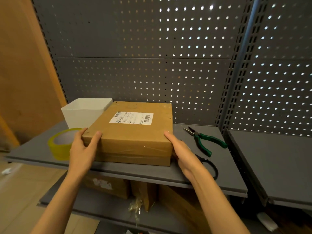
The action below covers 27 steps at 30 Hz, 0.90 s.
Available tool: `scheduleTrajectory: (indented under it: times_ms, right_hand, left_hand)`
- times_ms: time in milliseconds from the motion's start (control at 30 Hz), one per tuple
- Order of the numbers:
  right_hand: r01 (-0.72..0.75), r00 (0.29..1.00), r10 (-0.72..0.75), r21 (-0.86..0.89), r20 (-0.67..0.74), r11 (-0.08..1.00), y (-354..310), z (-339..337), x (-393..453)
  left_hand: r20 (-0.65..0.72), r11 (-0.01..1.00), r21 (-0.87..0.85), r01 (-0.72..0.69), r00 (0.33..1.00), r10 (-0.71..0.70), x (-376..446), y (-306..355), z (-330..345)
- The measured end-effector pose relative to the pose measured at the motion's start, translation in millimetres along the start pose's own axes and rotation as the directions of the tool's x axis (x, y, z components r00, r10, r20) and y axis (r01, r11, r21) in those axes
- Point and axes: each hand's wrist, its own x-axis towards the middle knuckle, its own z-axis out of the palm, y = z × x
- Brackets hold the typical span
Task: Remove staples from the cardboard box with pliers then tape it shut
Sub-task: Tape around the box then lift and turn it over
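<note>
Hands meet the cardboard box (pixel 133 132) from both sides: the left hand (pixel 83 149) curls round its near left corner, thumb on the top face and fingers against the left side, while the right hand (pixel 180 149) lies flat with straight fingers against the box's right side, grasping nothing. Closed, with a white shipping label (pixel 131 117) on its lid and clear tape across its front face, the box sits flat on the grey shelf (pixel 152 173), near the front edge and about midway along it. Just left of the left hand, a roll of yellow tape (pixel 59 144) rests by the shelf's front left corner, and a white plastic bin (pixel 82 111) stands behind it, touching the box's back left corner. Green-handled pliers (pixel 206 141) lie toward the shelf's right edge, apart from the box. Black-handled scissors (pixel 211 166) lie nearer the front edge, partly hidden by the right wrist.
</note>
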Motion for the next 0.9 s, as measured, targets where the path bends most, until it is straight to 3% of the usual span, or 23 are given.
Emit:
scheduleTrajectory:
  times_ms: [200, 400, 500, 567, 633, 800, 900]
  right_hand:
    - [0.241, 0.971, -0.24, 0.135, -0.022, 0.961, 5.1, 0.1, -10.9]
    - [0.43, 0.903, -0.373, 0.404, -0.215, 0.807, -1.1, 9.5, -21.6]
    - [0.474, 0.88, -0.38, 0.476, -0.285, 0.741, -4.6, 22.3, -26.9]
    - [0.503, 0.864, -0.405, 0.482, -0.299, 0.717, -1.3, 38.0, -30.7]
    - [0.514, 0.858, -0.438, 0.464, -0.269, 0.721, 5.1, 54.0, -35.2]
    - [0.474, 0.872, -0.468, 0.49, -0.144, 0.731, 8.7, 54.0, -39.3]
    - [0.436, 0.895, -0.427, 0.458, -0.131, 0.775, 0.5, 37.3, -33.0]
  left_hand:
    - [-0.081, 0.96, -0.262, -0.096, 0.994, 0.077, 3.1, 9.9, 4.1]
    - [-0.055, 0.863, -0.503, -0.043, 0.998, 0.017, -7.9, 40.3, 15.1]
    - [0.061, 0.794, -0.602, 0.084, 0.996, -0.059, -43.9, 57.7, 32.5]
    - [0.238, 0.725, -0.665, 0.18, 0.971, -0.023, -76.1, 68.9, 50.6]
    - [0.332, 0.651, -0.728, 0.215, 0.941, 0.06, -98.9, 78.4, 67.5]
    - [0.16, 0.641, -0.766, 0.051, 0.981, 0.113, -95.2, 83.1, 74.5]
    - [0.174, 0.648, -0.761, 0.041, 0.974, 0.143, -79.5, 74.2, 60.3]
